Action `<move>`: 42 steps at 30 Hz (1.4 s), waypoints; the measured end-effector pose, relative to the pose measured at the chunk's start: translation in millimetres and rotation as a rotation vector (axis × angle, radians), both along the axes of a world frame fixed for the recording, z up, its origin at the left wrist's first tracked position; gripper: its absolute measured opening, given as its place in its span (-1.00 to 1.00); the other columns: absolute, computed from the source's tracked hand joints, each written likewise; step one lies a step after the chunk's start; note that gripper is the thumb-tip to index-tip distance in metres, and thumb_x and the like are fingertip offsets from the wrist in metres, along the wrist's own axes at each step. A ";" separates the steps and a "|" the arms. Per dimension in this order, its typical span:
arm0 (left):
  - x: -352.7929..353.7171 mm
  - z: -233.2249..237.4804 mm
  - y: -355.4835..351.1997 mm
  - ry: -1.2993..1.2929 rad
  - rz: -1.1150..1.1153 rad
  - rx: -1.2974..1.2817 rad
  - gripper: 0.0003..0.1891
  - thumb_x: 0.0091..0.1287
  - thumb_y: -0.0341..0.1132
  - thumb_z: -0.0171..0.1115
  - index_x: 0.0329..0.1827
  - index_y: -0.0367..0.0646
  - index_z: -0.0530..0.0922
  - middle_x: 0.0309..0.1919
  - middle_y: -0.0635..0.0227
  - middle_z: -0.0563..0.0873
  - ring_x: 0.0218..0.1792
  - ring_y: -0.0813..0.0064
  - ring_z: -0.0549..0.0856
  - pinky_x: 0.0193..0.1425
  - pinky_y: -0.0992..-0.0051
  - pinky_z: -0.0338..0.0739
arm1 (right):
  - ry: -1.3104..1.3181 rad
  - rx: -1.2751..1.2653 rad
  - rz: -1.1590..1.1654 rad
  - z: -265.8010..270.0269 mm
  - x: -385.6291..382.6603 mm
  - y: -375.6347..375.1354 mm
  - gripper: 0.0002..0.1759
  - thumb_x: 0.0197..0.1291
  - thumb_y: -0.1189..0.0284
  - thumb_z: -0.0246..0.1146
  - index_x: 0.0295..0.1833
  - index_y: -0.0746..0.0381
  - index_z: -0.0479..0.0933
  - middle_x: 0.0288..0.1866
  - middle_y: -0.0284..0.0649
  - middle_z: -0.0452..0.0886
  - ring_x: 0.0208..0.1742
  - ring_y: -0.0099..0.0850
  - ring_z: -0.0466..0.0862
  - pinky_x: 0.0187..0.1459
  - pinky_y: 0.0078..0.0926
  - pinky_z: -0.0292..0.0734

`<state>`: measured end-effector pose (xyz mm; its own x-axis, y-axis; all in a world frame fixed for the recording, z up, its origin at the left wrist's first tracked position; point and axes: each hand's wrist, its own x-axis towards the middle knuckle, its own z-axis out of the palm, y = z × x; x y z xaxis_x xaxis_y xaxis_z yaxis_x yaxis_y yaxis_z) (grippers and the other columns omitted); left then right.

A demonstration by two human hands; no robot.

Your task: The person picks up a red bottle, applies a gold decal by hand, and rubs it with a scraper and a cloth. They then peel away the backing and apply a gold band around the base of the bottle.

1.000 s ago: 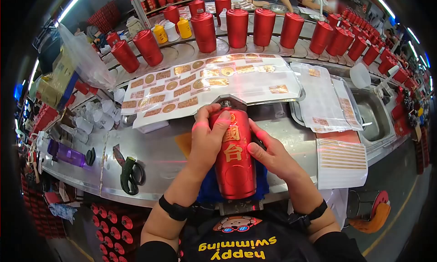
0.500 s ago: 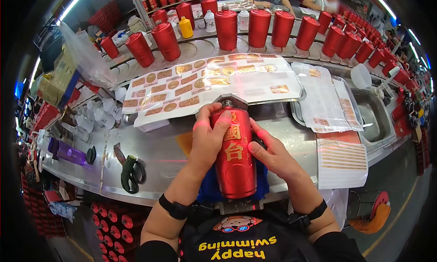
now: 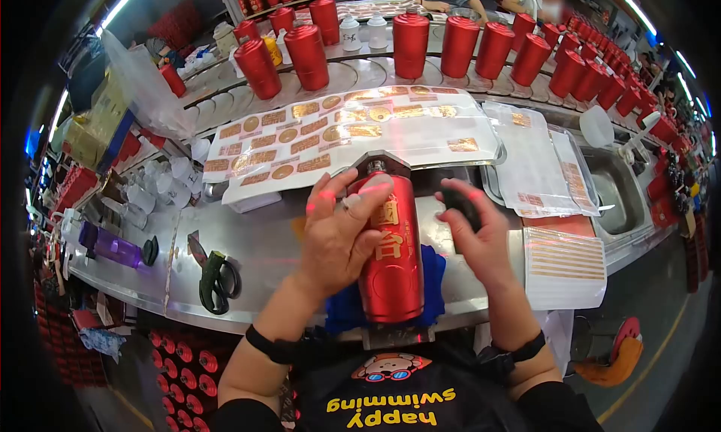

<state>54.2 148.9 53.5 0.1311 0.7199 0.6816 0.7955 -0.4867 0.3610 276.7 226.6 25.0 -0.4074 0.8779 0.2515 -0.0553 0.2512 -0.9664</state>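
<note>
A red bottle (image 3: 389, 274) with gold characters lies tilted back in front of me, its neck toward a metal holder (image 3: 373, 158). Over its upper left side is my left hand (image 3: 338, 229), fingers spread, covering part of the top character. My right hand (image 3: 477, 233), to the right of the bottle and apart from it, grips a small dark rounded object (image 3: 461, 206) between thumb and fingers. Blue cloth (image 3: 432, 285) shows under the bottle. Beyond its neck lies a sheet of gold stickers (image 3: 300, 143).
Left on the metal bench are a dark green cucumber-like piece (image 3: 210, 278) by black-handled scissors (image 3: 231, 278) and a purple bottle (image 3: 113, 246). Striped sheets (image 3: 565, 263) lie at right, near a sink (image 3: 623, 199). Red bottles (image 3: 411, 45) line the conveyor behind; people sit beyond.
My right hand has moved off the bottle to the right, carrying the dark object. My left hand has loosened and spread its fingers. Bottles on the conveyor have shifted right.
</note>
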 end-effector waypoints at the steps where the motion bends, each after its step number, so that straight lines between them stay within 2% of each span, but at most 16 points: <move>1: -3.0 -2.6 1.5 -0.021 0.008 0.002 -0.54 0.45 -0.03 0.09 0.29 -0.08 0.55 0.10 0.24 0.69 0.28 0.03 0.46 0.47 0.06 0.14 | 0.084 0.010 -0.001 13.8 1.8 3.6 -0.59 0.35 0.49 0.25 0.26 0.34 0.42 0.15 -0.15 0.61 0.05 -0.52 0.66 0.08 -0.57 0.56; 2: -4.6 -4.4 0.3 -0.058 -0.015 -0.030 -0.53 0.47 -0.08 0.09 0.31 -0.16 0.51 0.15 0.11 0.64 0.27 -0.02 0.46 0.45 0.09 0.19 | 0.023 -0.032 0.003 33.9 4.1 3.6 -0.72 0.30 0.49 0.28 0.08 0.33 0.49 0.00 -0.13 0.68 -0.06 -0.50 0.69 -0.04 -0.55 0.59; 5: 1.3 -19.7 -2.4 -0.251 0.048 0.017 -0.50 0.48 -0.14 0.07 0.36 -0.28 0.43 0.19 -0.07 0.56 0.26 -0.07 0.46 0.40 0.14 0.26 | -0.455 0.297 0.185 85.3 -12.5 10.8 -0.73 0.24 0.45 0.32 0.00 0.32 0.51 -0.17 -0.14 0.71 -0.21 -0.47 0.69 -0.18 -0.52 0.57; 7: 2.7 -24.6 -10.7 -0.281 0.101 -0.036 -0.45 0.51 -0.17 0.02 0.43 -0.38 0.29 0.22 -0.17 0.49 0.24 -0.06 0.48 0.35 0.19 0.33 | -0.509 0.470 0.377 88.9 -38.9 28.9 -0.71 0.17 0.41 0.35 -0.03 0.28 0.52 -0.34 -0.08 0.64 -0.33 -0.26 0.67 -0.23 -0.37 0.55; 10: 5.7 -40.9 -18.3 -0.546 0.110 -0.055 -0.41 0.53 -0.14 0.00 0.46 -0.39 0.22 0.26 -0.15 0.45 0.23 -0.02 0.49 0.32 0.23 0.36 | -0.625 0.843 0.099 102.8 -62.3 47.6 -0.73 0.10 0.40 0.35 -0.13 0.31 0.54 -0.30 0.05 0.65 -0.20 0.00 0.67 -0.15 -0.17 0.56; 13: 5.4 -36.0 -34.0 -0.645 0.075 -0.186 -0.37 0.51 -0.07 0.04 0.47 -0.36 0.23 0.29 -0.16 0.42 0.25 -0.02 0.47 0.36 0.20 0.32 | -0.588 0.576 0.493 111.2 -62.8 40.8 -0.74 0.10 0.40 0.34 -0.12 0.31 0.57 -0.24 0.05 0.66 -0.19 0.00 0.66 -0.14 -0.19 0.57; 17: 1.4 -13.6 -18.9 -0.020 0.083 0.009 -0.29 0.44 0.08 0.07 0.48 -0.28 0.26 0.26 0.07 0.53 0.32 0.05 0.41 0.47 0.10 0.15 | -0.387 0.623 -0.038 84.3 -52.0 50.3 -0.74 0.16 0.45 0.30 -0.05 0.33 0.58 -0.28 -0.05 0.69 -0.29 -0.24 0.67 -0.19 -0.38 0.57; 20: 6.5 0.3 -17.7 0.103 0.008 -0.023 -0.25 0.38 0.19 0.07 0.44 -0.22 0.33 0.18 0.32 0.64 0.38 0.13 0.37 0.52 0.01 0.01 | -0.345 0.683 0.014 78.9 -39.9 34.3 -0.71 0.08 0.51 0.39 -0.04 0.29 0.60 -0.31 -0.14 0.62 -0.32 -0.28 0.63 -0.25 -0.39 0.56; 25: 16.0 -21.7 -66.9 -0.024 -0.046 -0.111 -0.13 0.23 0.20 0.28 0.46 -0.23 0.28 0.27 0.13 0.53 0.39 0.02 0.35 0.52 -0.06 0.01 | -0.386 1.169 0.148 67.5 -43.9 6.0 -0.70 -0.10 0.56 0.44 -0.17 0.12 0.64 -0.28 -0.28 0.50 -0.21 -0.29 0.55 -0.16 -0.34 0.43; 27: 19.5 -46.2 -81.0 -0.187 -0.009 -0.054 -0.03 0.15 0.19 0.38 0.49 -0.25 0.21 0.31 0.01 0.46 0.38 -0.09 0.34 0.51 -0.09 0.01 | -0.449 1.038 0.384 72.0 -29.9 -15.9 -0.71 -0.10 0.52 0.44 -0.18 0.09 0.65 -0.28 -0.31 0.51 -0.24 -0.29 0.56 -0.17 -0.34 0.45; 29: 26.5 -59.7 -90.5 -0.150 0.109 -0.158 0.06 0.06 0.12 0.46 0.50 -0.31 0.13 0.34 -0.12 0.39 0.35 -0.24 0.32 0.51 -0.14 -0.03 | -0.184 0.628 0.731 72.5 -24.0 -8.6 -0.72 -0.07 0.49 0.47 -0.17 0.14 0.65 -0.29 -0.29 0.53 -0.26 -0.25 0.59 -0.22 -0.33 0.48; 32: 30.7 -54.4 -88.0 -0.014 0.176 -0.233 0.04 0.11 0.08 0.43 0.52 -0.35 0.11 0.37 -0.10 0.38 0.36 -0.18 0.33 0.51 -0.15 -0.04 | -0.236 0.825 0.136 59.7 -38.6 9.1 -0.70 -0.03 0.46 0.44 -0.12 0.17 0.61 -0.31 -0.18 0.51 -0.25 -0.13 0.58 -0.20 -0.28 0.51; 35: 28.3 -60.4 -90.0 -0.052 0.134 -0.230 0.03 0.17 0.07 0.38 0.54 -0.37 0.06 0.40 -0.09 0.35 0.37 -0.13 0.33 0.51 -0.14 -0.05 | -0.263 1.047 0.374 57.0 -25.7 -18.1 -0.65 -0.07 0.47 0.46 -0.10 0.19 0.61 -0.33 -0.20 0.49 -0.25 -0.12 0.56 -0.19 -0.29 0.51; 39: 26.4 -64.7 -89.3 -0.091 0.090 -0.288 0.02 0.24 0.11 0.30 0.56 -0.38 0.01 0.41 -0.08 0.34 0.39 -0.11 0.31 0.52 -0.10 -0.07 | -0.222 0.244 0.281 54.6 9.8 -30.8 -0.74 0.12 0.44 0.43 -0.06 0.21 0.62 -0.33 -0.31 0.60 -0.28 -0.47 0.63 -0.26 -0.50 0.50; 40: 25.2 -63.5 -88.8 -0.098 0.077 -0.302 0.02 0.25 0.13 0.29 0.56 -0.38 0.01 0.41 -0.08 0.34 0.40 -0.11 0.30 0.53 -0.10 -0.08 | -0.197 0.059 0.180 48.6 15.1 -25.7 -0.77 0.28 0.41 0.34 -0.02 0.28 0.58 -0.26 -0.40 0.62 -0.26 -0.68 0.57 -0.22 -0.69 0.49; 42: 22.9 -61.6 -88.6 -0.109 0.056 -0.319 0.01 0.27 0.16 0.25 0.56 -0.37 0.01 0.41 -0.09 0.33 0.41 -0.11 0.29 0.53 -0.08 -0.08 | -0.069 -0.154 0.117 38.6 15.6 -18.1 -0.75 0.30 0.38 0.33 0.00 0.29 0.55 -0.24 -0.38 0.64 -0.26 -0.68 0.59 -0.22 -0.72 0.51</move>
<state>77.1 60.4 -8.1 0.0243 0.9030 0.4290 0.7665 -0.2924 0.5719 292.3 208.5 63.7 -0.5201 0.8497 0.0864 -0.0079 0.0964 -0.9953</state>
